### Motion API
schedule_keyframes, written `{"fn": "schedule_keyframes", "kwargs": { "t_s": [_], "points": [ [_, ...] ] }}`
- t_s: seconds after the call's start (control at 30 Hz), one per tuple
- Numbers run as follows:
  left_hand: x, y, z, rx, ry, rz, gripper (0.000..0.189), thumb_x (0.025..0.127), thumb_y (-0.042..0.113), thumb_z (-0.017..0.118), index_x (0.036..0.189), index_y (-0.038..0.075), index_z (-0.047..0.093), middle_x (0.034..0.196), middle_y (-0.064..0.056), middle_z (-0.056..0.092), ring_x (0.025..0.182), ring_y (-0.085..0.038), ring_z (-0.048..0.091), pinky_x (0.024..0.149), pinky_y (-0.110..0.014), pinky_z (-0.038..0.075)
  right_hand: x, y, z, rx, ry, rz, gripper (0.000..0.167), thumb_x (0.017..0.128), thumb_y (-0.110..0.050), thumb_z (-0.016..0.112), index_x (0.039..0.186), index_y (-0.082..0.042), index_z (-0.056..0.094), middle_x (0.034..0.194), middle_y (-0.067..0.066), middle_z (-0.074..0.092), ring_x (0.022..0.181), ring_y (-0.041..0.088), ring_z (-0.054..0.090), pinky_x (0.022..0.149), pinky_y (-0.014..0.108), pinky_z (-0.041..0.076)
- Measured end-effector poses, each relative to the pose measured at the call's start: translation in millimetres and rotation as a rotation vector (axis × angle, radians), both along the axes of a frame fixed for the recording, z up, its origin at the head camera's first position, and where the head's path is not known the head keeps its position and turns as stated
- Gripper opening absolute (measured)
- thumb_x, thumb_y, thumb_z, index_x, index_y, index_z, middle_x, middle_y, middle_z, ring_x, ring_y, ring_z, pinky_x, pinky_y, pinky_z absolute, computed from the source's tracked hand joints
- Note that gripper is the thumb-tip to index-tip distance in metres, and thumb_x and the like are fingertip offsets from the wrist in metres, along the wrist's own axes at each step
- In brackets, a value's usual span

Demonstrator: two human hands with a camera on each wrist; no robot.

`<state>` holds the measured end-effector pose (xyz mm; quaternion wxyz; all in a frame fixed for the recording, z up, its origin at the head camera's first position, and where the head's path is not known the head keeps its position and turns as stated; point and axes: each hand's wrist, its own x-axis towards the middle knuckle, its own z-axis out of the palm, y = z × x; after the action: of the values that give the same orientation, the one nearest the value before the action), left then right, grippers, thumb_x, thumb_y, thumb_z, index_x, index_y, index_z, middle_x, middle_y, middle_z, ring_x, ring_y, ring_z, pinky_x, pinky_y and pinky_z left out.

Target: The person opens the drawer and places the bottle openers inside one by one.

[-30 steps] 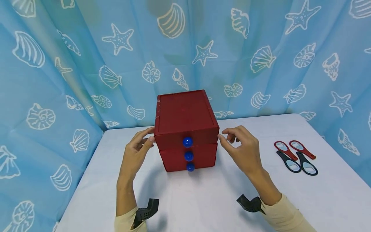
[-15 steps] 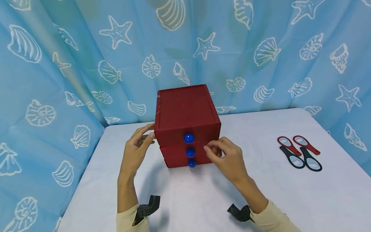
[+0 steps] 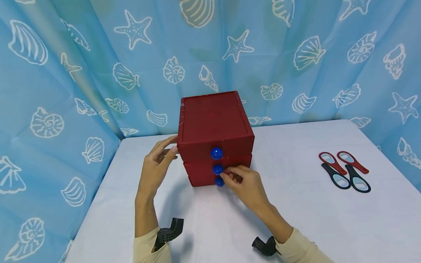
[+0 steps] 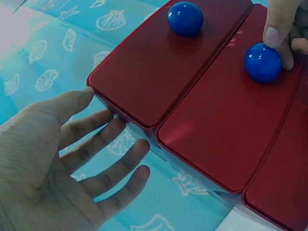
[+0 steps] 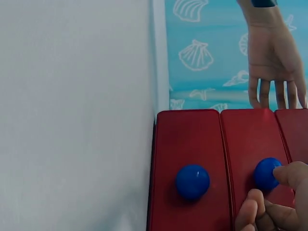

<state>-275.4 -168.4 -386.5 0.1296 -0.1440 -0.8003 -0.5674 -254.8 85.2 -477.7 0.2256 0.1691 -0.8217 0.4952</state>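
Red box with three drawers point(image 3: 210, 118), on white table point(image 3: 292, 160) | left hand point(image 3: 154, 168): fingers loosely spread, touching box's left edge, gripping nothing | right hand point(image 3: 247, 185): pinches round blue middle knob point(image 3: 217, 169) | advisable: brace box, keep any pull straight

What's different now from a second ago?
The right hand moved left and down, from beside the red box to its front; its thumb and fingers are now at the middle blue knob. The left hand stayed at the box's left side, and the red and black tools stayed put.
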Motion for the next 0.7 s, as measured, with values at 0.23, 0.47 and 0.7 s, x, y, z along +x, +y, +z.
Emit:
{"fn": "schedule_keyframes", "kwargs": {
  "t_s": [0.23,0.47,0.7],
  "points": [
    [-10.4,-4.2,-12.6,0.014,0.029,0.004,0.043,0.099,0.037,0.063,0.141,0.027,0.059,0.138,0.008,0.054,0.108,-0.015,0.064,0.097,-0.037,0.051,-2.2,-4,4.8,-0.243,-0.289,0.094,0.020,0.092,-0.027,0.075,0.099,-0.008,0.077,0.083,0.008,0.070,0.076,0.027,0.065,0.065,0.031,0.057],
    [-8.8,-4.4,-12.2,0.021,0.022,-0.016,0.041,0.100,0.035,0.062,0.140,0.028,0.059,0.137,0.008,0.054,0.109,-0.015,0.063,0.097,-0.036,0.051,-0.6,-10,2.5,-0.380,-0.370,0.097,0.025,0.092,-0.024,0.075,0.104,-0.002,0.077,0.085,0.016,0.073,0.079,0.037,0.068,0.071,0.043,0.060],
    [-8.8,-5.0,-13.5,0.004,0.018,-0.011,0.042,0.100,0.037,0.061,0.141,0.028,0.059,0.138,0.008,0.054,0.109,-0.015,0.063,0.098,-0.038,0.050,8.4,-13,-2.0,-0.396,-0.359,0.064,0.023,0.091,-0.024,0.076,0.103,-0.004,0.077,0.082,0.013,0.071,0.076,0.036,0.067,0.065,0.036,0.059]
  ]
}}
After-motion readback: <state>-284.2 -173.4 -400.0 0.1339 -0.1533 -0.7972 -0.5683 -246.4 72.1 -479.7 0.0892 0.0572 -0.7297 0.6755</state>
